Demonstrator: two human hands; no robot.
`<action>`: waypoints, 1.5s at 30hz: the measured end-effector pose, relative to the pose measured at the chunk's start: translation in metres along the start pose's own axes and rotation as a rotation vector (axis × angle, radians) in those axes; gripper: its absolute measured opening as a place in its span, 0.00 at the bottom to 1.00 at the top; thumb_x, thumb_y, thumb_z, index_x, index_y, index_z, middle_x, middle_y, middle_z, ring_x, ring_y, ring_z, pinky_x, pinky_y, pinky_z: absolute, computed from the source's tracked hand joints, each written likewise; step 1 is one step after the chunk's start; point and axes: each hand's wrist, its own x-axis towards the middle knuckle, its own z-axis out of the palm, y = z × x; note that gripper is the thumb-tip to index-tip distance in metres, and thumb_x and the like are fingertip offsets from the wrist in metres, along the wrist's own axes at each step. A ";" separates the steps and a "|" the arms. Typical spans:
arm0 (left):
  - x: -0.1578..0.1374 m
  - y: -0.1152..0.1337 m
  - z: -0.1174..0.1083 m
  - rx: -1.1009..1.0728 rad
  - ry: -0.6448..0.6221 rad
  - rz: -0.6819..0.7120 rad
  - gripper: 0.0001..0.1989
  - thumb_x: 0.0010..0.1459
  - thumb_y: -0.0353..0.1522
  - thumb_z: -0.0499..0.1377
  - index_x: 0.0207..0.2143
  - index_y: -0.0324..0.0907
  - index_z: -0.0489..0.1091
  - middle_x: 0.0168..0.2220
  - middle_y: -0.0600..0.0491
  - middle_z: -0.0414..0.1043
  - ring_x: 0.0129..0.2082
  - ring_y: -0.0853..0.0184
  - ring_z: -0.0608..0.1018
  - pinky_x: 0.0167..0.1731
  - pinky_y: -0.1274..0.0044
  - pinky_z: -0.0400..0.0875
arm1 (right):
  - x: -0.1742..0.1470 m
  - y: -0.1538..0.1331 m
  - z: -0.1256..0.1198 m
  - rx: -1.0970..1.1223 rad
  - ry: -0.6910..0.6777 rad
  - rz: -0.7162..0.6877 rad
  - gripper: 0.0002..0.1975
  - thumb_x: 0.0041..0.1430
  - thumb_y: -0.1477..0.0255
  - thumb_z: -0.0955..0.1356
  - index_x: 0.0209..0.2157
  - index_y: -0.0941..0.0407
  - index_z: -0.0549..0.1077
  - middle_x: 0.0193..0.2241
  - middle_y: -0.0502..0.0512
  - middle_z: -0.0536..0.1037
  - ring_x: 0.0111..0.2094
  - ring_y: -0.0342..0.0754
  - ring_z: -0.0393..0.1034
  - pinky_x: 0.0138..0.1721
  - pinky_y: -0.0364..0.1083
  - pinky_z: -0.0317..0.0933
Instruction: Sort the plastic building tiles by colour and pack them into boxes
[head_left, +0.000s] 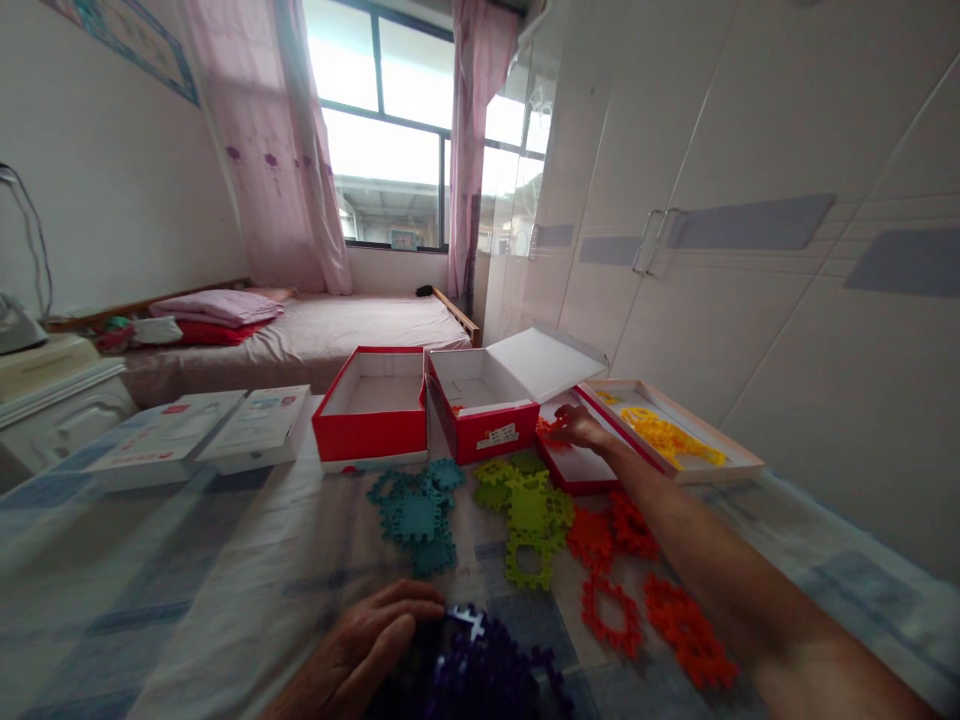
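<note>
Right hand pinches an orange piece in the tray, lightly is best; left hand, grip unclear, beside purple pieces tray-front.

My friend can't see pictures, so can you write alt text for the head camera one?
A person's bare right hand reaches into a shallow red box, at orange plastic pieces; the left hand is beside a dark purple heap of notched plastic pieces. Teal notched pieces, lime notched pieces and other orange notched pieces lie on a blue and white cloth.
</note>
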 end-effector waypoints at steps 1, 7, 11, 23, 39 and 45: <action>0.000 0.002 0.000 -0.001 0.007 0.001 0.21 0.64 0.41 0.42 0.46 0.51 0.73 0.49 0.56 0.72 0.49 0.66 0.73 0.52 0.78 0.64 | 0.003 -0.003 0.002 -0.007 -0.036 0.013 0.23 0.48 0.69 0.73 0.46 0.62 0.69 0.41 0.60 0.74 0.37 0.48 0.70 0.35 0.44 0.65; 0.002 -0.001 0.001 -0.025 0.000 0.022 0.21 0.64 0.41 0.42 0.45 0.50 0.73 0.49 0.56 0.72 0.50 0.66 0.73 0.52 0.79 0.64 | 0.001 -0.009 0.004 -0.011 -0.221 0.109 0.18 0.61 0.65 0.64 0.49 0.58 0.67 0.48 0.57 0.69 0.45 0.50 0.68 0.44 0.53 0.65; 0.001 -0.011 0.002 -0.033 -0.022 0.025 0.21 0.65 0.40 0.41 0.46 0.51 0.72 0.50 0.56 0.71 0.51 0.67 0.72 0.53 0.78 0.63 | -0.009 -0.004 -0.001 0.061 -0.222 0.124 0.16 0.60 0.65 0.65 0.48 0.58 0.68 0.46 0.57 0.71 0.43 0.49 0.68 0.42 0.52 0.66; 0.003 -0.001 0.003 -0.057 -0.002 0.014 0.20 0.64 0.40 0.43 0.43 0.50 0.74 0.48 0.57 0.72 0.49 0.67 0.73 0.52 0.80 0.63 | -0.073 0.007 -0.046 0.580 0.198 0.015 0.22 0.45 0.57 0.70 0.36 0.60 0.72 0.25 0.53 0.75 0.20 0.39 0.64 0.17 0.38 0.53; 0.003 -0.004 0.000 -0.012 -0.010 -0.005 0.21 0.64 0.41 0.42 0.43 0.49 0.74 0.48 0.56 0.72 0.49 0.66 0.73 0.52 0.76 0.64 | -0.063 -0.084 -0.049 0.029 0.362 -0.318 0.15 0.60 0.64 0.61 0.43 0.58 0.69 0.39 0.58 0.74 0.39 0.47 0.68 0.42 0.45 0.59; 0.004 -0.001 0.001 -0.015 -0.022 0.009 0.21 0.65 0.40 0.42 0.43 0.49 0.74 0.47 0.56 0.72 0.48 0.67 0.73 0.51 0.78 0.65 | -0.114 -0.009 -0.031 -0.207 0.072 -0.263 0.13 0.54 0.66 0.65 0.38 0.57 0.76 0.39 0.57 0.76 0.39 0.47 0.69 0.39 0.42 0.57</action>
